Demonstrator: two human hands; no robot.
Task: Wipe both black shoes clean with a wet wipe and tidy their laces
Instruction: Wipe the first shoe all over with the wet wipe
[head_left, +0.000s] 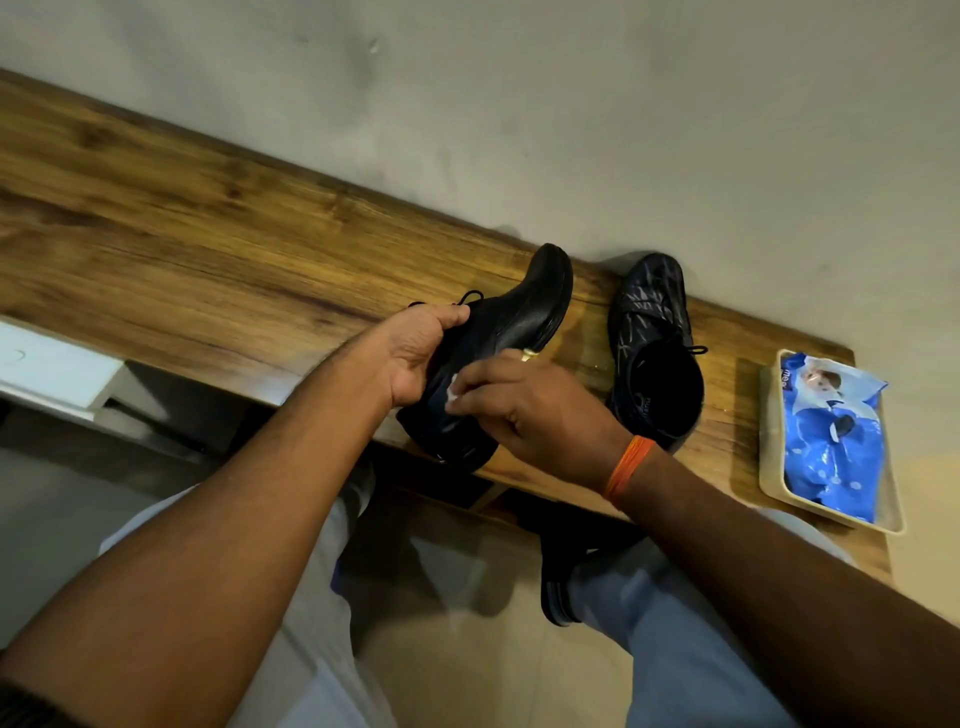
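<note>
Both bare forearms reached forward side by side. The left hand (415, 358) curled its fingers around a shoe (498, 353), thumb on top. The right hand (530, 410), an orange band (626, 470) at its wrist, pinched a wipe (453, 388) at its fingertips.

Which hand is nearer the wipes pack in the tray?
Right. The right hand presses a wipe on the held shoe, left of the wipes pack; the left hand is farther left.

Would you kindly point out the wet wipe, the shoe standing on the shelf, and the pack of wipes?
wet wipe (451, 388): head view, white bit showing at the right hand's fingertips.
standing shoe (649, 301): head view, patterned upper near the toe.
pack of wipes (831, 441): head view, blue front.
</note>
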